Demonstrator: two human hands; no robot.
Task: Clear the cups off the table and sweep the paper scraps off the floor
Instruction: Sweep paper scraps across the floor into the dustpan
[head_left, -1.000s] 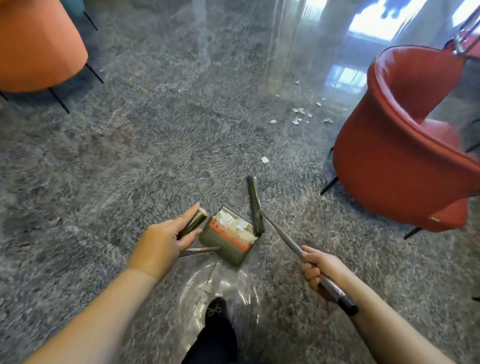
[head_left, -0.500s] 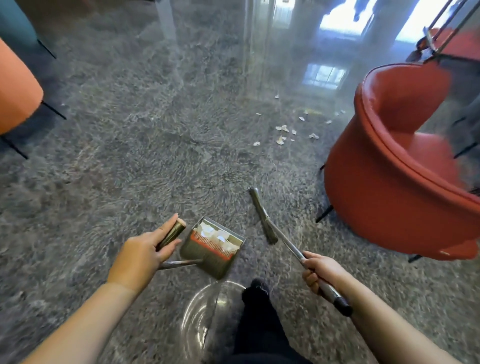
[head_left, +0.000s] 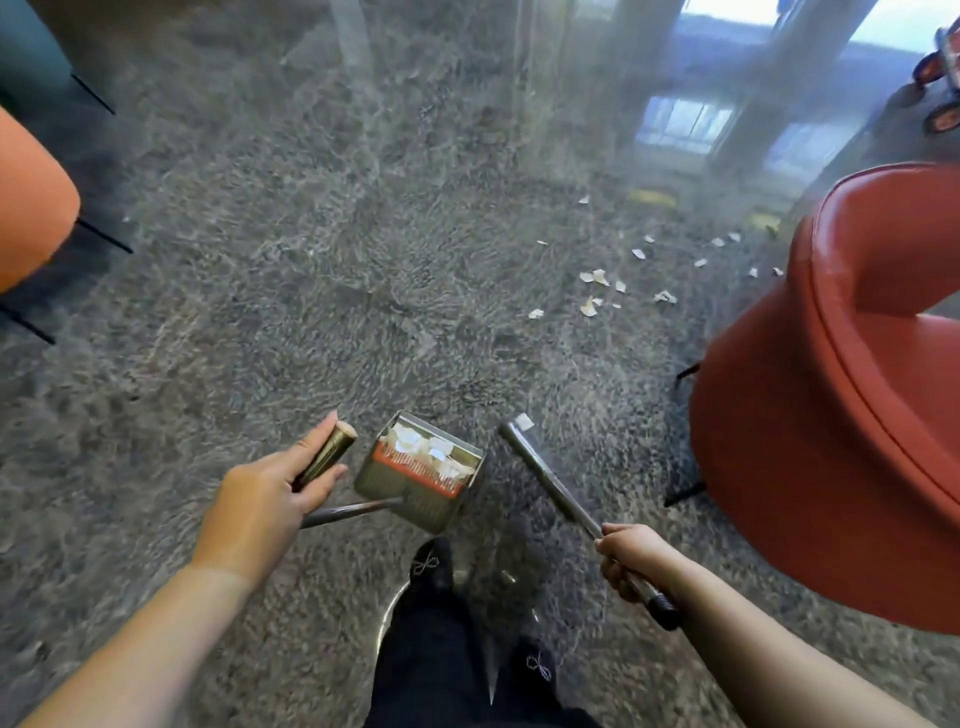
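Observation:
My left hand (head_left: 265, 499) grips the brass handle of a metal dustpan (head_left: 418, 470) that hangs just above the grey floor and holds several white paper scraps. My right hand (head_left: 631, 558) grips the thin metal handle of a broom (head_left: 550, 480), whose head points forward beside the dustpan. One white scrap (head_left: 522, 422) lies at the broom's tip. Several more paper scraps (head_left: 597, 291) lie scattered on the floor ahead, to the left of the red chair. No cups are in view.
A red armchair (head_left: 841, 415) stands close on the right on thin black legs. An orange chair (head_left: 31, 202) is at the left edge. My dark shoes (head_left: 431, 571) are below the dustpan. The glossy grey floor reflects windows at the top right.
I have stepped forward toward the scattered scraps, which now appear closer. The dustpan and broom came along in my hands, and the broom head moved away from the dustpan to the right.

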